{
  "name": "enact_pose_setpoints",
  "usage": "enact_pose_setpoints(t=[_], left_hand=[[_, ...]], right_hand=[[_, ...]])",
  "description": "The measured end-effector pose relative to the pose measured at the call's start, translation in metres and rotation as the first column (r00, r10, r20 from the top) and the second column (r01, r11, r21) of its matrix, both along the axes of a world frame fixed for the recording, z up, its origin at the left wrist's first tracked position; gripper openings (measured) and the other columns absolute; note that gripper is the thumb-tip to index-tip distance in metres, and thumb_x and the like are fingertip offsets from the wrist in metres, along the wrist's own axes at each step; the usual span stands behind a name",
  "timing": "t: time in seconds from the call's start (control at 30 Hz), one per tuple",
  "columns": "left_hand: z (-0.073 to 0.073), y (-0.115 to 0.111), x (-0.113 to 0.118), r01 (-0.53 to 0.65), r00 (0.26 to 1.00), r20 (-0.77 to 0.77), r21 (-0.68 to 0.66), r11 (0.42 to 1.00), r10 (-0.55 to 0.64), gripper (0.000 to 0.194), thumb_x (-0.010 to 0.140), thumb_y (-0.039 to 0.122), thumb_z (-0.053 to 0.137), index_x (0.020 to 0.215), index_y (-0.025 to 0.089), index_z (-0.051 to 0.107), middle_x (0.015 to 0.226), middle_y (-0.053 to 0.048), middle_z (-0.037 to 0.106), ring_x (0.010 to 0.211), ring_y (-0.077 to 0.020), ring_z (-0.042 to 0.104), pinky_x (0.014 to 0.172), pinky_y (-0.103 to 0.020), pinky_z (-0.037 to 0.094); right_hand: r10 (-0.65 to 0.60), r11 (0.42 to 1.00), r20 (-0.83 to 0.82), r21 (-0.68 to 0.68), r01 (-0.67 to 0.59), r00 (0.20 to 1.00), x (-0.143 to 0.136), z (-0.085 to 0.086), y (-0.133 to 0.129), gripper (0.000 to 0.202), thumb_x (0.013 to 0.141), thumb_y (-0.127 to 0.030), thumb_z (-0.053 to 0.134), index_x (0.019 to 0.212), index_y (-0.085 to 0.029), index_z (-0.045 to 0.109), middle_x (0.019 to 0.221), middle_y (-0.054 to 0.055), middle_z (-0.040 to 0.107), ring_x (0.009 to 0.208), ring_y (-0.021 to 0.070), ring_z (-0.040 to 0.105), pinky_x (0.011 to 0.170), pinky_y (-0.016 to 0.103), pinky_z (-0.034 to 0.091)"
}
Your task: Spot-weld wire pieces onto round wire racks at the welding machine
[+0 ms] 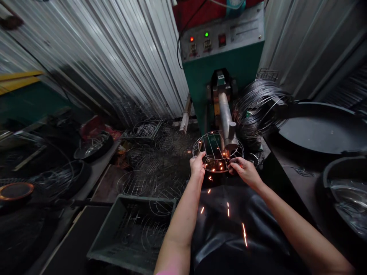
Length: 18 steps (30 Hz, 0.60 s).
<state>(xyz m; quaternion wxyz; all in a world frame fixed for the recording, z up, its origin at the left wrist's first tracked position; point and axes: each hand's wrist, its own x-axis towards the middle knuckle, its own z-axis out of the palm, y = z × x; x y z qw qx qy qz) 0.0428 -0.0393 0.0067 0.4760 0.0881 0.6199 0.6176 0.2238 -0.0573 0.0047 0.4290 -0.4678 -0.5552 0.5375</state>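
A round wire rack point(210, 156) with thin crossbars sits beneath the metal electrode arm point(228, 122) of a green spot-welding machine point(195, 86). Orange sparks fly from the contact point and fall over the dark apron point(229, 225). My left hand point(197, 165) is closed on the rack's near left rim, thumb on top. On the other side, my right hand point(243, 170) pinches close to the electrode tip at the rack's right edge. What lies between those fingertips is too small to make out.
A coil of wire point(258, 107) hangs right of the machine. Large black pans point(323, 131) stand on the right bench. At lower left is a green plastic crate point(106, 236) with wire racks inside. More wire racks point(151, 164) are heaped behind it, against the corrugated wall point(137, 49).
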Motion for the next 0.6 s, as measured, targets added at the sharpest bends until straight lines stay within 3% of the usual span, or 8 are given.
enact_pose_setpoints(t=[0.17, 0.27, 0.33, 0.47, 0.6], left_hand=[[0.003, 0.01, -0.031, 0.175, 0.984, 0.0, -0.132, 0.976, -0.176, 0.041, 0.058, 0.047, 0.073, 0.075, 0.015, 0.054, 0.061, 0.002, 0.047, 0.049, -0.0079, 0.046, 0.045, -0.022, 0.04], [0.009, 0.028, -0.049, 0.314, 0.945, -0.025, -0.197, 0.929, -0.325, 0.035, 0.055, 0.038, 0.076, 0.073, 0.015, 0.056, 0.063, 0.001, 0.05, 0.053, -0.0098, 0.049, 0.048, -0.025, 0.042], [0.01, 0.036, -0.053, 0.372, 0.926, -0.002, -0.18, 0.911, -0.378, 0.03, 0.052, 0.026, 0.077, 0.065, 0.014, 0.053, 0.057, 0.002, 0.047, 0.048, -0.0077, 0.045, 0.044, -0.021, 0.037], [0.002, 0.026, -0.045, 0.284, 0.958, -0.013, -0.093, 0.954, -0.287, 0.032, 0.049, 0.019, 0.074, 0.057, 0.015, 0.043, 0.048, 0.008, 0.034, 0.039, -0.0018, 0.03, 0.037, -0.015, 0.019], [-0.004, 0.002, -0.035, 0.135, 0.991, -0.014, -0.006, 0.991, -0.135, 0.033, 0.048, 0.018, 0.07, 0.062, 0.017, 0.04, 0.049, 0.01, 0.032, 0.038, -0.001, 0.026, 0.035, -0.015, 0.014]], right_hand=[[-0.22, 0.973, -0.019, -0.07, 0.218, 0.975, 0.042, -0.02, -0.025, 0.048, 0.065, -0.056, 0.065, 0.089, -0.015, 0.065, 0.075, 0.006, 0.065, 0.061, 0.0165, 0.062, 0.06, 0.029, 0.052], [-0.171, 0.98, 0.076, -0.091, 0.178, 0.982, 0.059, -0.029, -0.04, 0.058, 0.062, -0.064, 0.063, 0.09, -0.013, 0.067, 0.07, 0.006, 0.064, 0.056, 0.0156, 0.058, 0.056, 0.029, 0.051], [-0.075, 0.995, 0.103, -0.064, 0.081, 0.992, 0.052, -0.022, -0.046, 0.059, 0.067, -0.063, 0.06, 0.099, -0.014, 0.065, 0.073, 0.006, 0.065, 0.059, 0.0154, 0.059, 0.06, 0.029, 0.051], [0.056, 0.998, 0.03, 0.016, -0.056, 0.998, 0.008, 0.002, -0.043, 0.047, 0.077, -0.055, 0.053, 0.104, -0.017, 0.061, 0.082, 0.006, 0.065, 0.066, 0.0158, 0.061, 0.061, 0.028, 0.051], [0.073, 0.994, 0.043, 0.077, -0.076, 0.996, -0.024, 0.001, -0.031, 0.04, 0.078, -0.053, 0.05, 0.09, -0.016, 0.059, 0.074, 0.006, 0.065, 0.06, 0.0162, 0.06, 0.049, 0.025, 0.047]])
